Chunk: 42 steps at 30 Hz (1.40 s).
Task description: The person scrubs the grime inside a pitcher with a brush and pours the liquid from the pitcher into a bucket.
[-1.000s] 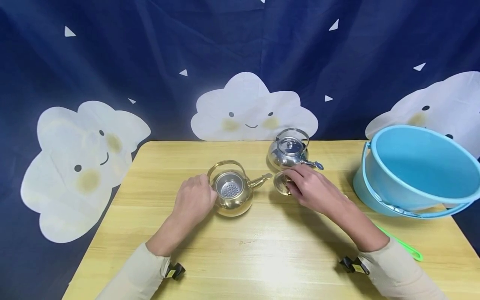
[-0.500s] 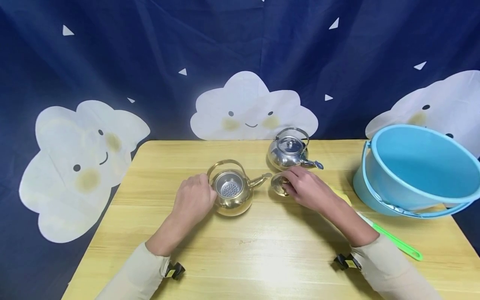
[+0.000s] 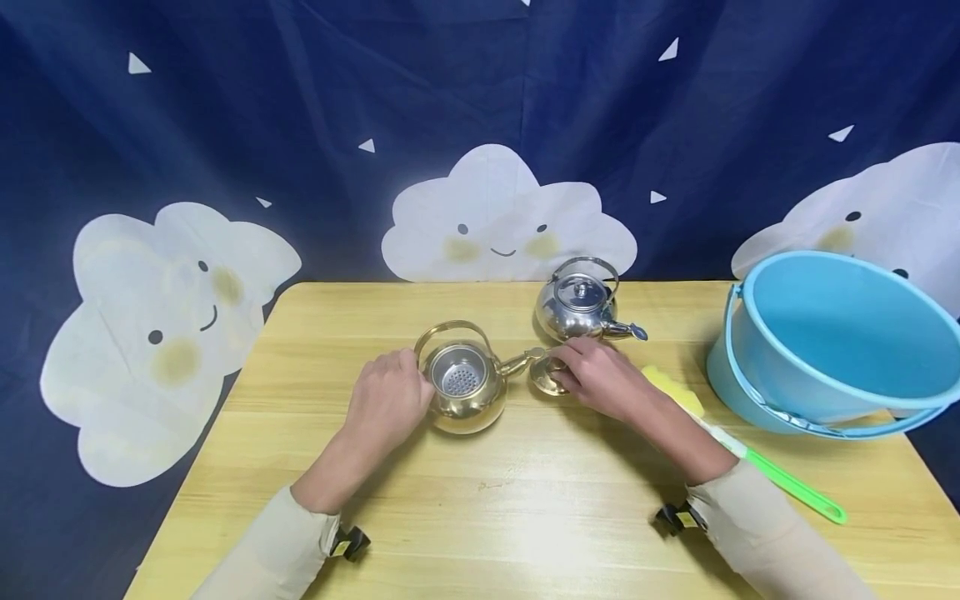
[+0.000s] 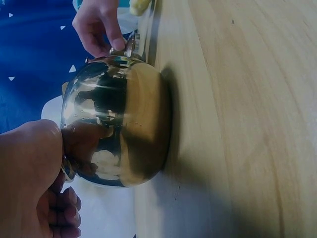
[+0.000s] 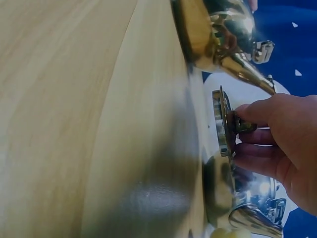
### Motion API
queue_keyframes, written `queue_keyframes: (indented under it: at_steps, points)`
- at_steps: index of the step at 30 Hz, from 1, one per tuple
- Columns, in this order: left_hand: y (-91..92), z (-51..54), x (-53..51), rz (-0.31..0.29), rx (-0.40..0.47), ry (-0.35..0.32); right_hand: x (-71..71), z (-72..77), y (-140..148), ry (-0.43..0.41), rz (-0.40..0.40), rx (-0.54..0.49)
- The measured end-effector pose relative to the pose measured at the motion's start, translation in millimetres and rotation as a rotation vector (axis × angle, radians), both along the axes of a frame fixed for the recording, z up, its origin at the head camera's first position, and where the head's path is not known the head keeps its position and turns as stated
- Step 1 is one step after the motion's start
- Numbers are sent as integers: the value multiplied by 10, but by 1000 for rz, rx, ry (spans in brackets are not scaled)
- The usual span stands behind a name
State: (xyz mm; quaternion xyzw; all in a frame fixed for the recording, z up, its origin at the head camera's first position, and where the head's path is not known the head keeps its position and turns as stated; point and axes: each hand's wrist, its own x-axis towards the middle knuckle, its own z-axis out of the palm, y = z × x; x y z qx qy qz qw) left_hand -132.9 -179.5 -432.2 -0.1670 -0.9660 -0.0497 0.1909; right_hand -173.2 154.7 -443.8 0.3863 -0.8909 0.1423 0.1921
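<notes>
A gold teapot (image 3: 467, 408) stands uncovered on the table, a perforated strainer (image 3: 460, 381) visible inside its mouth. My left hand (image 3: 392, 392) grips it at the left, by the base of its raised handle; the curled fingers show below the handle joint in the left wrist view. My right hand (image 3: 602, 375) pinches the knob of the gold lid (image 5: 224, 121) between thumb and fingers. The lid is held above the table, close to the tip of the spout (image 3: 522, 361). Behind the right hand sits a silver teapot (image 3: 573, 310) with its lid on.
A large blue bucket (image 3: 757, 375) stands at the right, its handle hanging down in front. Between it and my right forearm lies a brush with a yellow sponge head (image 3: 675, 390) and a green handle (image 3: 797, 487). A dark blue cloud-print curtain (image 3: 330, 100) hangs behind the table.
My right hand has moved a little to the left with the lid, toward the gold teapot's spout, uncovering more of the sponge brush. The left hand and the gold teapot have stayed put.
</notes>
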Motion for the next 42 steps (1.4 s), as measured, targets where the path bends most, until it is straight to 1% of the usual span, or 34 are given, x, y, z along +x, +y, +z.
queue_keyframes:
  at_steps: [5, 17, 25, 31, 42]
  points:
    - [6, 5, -6, 1, 2, -16, -39, -32, -18, -14, 2, 6]
    - [-2, 20, -12, -1, 8, -19, -121, -65, -63, -39, -18, 31]
    - [2, 8, -4, -16, -3, 42, -164, -108, -86, -48, -28, 52]
    - [3, 10, 1, -7, -5, 18, -178, -116, -102, -69, -45, 67]
    - [-4, 8, 11, -7, -11, 11, -195, -153, -122, -122, -58, 87]
